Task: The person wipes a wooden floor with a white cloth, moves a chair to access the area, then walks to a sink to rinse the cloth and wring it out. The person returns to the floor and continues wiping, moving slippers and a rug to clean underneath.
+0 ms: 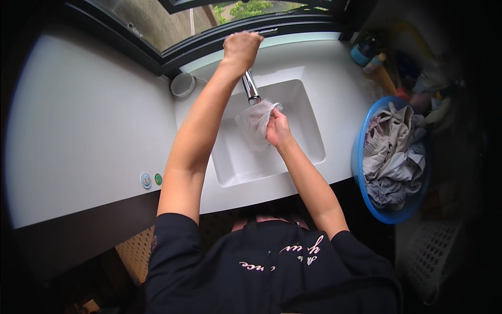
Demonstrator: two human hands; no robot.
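Observation:
My left hand (pixel 242 49) is curled at the top of the chrome faucet (pixel 250 87), near the window frame; its fingers are turned away, so its grip on the handle is hidden. Below the spout, my right hand (pixel 278 127) pinches a thin, whitish, see-through cloth or sheet (pixel 257 121) by its right side. The material hangs over the white rectangular sink (pixel 300 117), its top close under the spout. Whether water is running cannot be made out.
A blue plastic basin (pixel 357 157) heaped with grey and beige clothes (pixel 392 149) stands at the right. Bottles (pixel 364 51) crowd the back right corner. A small whitish cup (pixel 182 85) sits left of the faucet. Two round badges (pixel 146 180) lie on the left counter (pixel 90 129).

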